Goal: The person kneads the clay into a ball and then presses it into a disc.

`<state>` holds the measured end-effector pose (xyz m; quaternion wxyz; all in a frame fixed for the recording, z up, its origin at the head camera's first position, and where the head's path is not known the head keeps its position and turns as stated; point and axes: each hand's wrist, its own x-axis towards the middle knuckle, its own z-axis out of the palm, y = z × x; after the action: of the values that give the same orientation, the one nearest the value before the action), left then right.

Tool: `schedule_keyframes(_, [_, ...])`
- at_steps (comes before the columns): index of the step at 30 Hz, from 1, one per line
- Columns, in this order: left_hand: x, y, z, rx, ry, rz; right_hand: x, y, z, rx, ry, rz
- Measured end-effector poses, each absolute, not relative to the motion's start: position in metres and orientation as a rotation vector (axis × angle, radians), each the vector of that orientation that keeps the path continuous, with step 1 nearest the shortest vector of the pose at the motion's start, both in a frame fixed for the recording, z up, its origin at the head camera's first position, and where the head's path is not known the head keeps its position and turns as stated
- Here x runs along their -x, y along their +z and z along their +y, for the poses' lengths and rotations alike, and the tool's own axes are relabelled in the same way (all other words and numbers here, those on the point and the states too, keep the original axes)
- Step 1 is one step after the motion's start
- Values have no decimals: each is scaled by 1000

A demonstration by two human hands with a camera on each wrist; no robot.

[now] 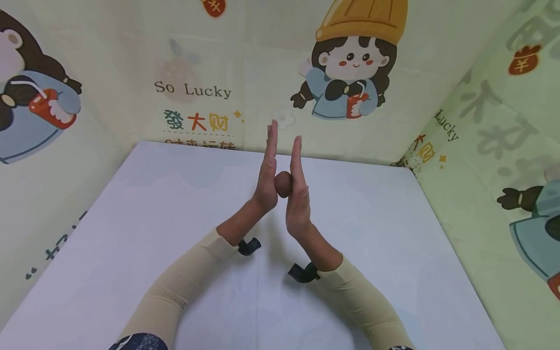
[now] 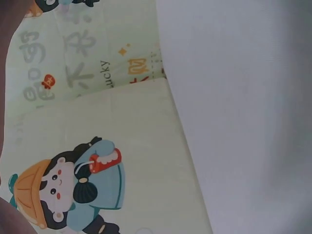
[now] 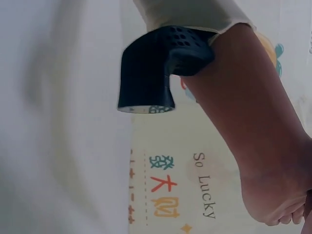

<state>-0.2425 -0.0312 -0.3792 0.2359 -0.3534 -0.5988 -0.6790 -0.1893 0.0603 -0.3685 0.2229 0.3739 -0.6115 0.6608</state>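
Between the two palms sits a small brown ball [image 1: 283, 184], roundish and dull, lifted above the white table. On its left side, the left hand [image 1: 266, 182] presses with a flat palm, fingers straight and pointing up and away. The right hand [image 1: 299, 199] faces it from the other side, also flat with straight fingers. From the right wrist view, the heel and lower part of the left hand [image 3: 273, 202] show at the right edge, with the ball out of sight. Only blurred hand edges appear in the left wrist view.
A white table [image 1: 197, 189] lies beneath the hands. Around it stand pale walls printed with cartoon figures [image 1: 350, 63] and lettering. Black wrist mounts [image 1: 250, 246] hang below both wrists, the left one large as a black mount [image 3: 146, 70] in the right wrist view.
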Motion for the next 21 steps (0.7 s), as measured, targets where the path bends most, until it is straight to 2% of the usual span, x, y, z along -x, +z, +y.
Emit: schedule_keyframes(21, [224, -400, -13, 1053, -1774, -1651, 194, -360, 71, -1054, 1723, -1654])
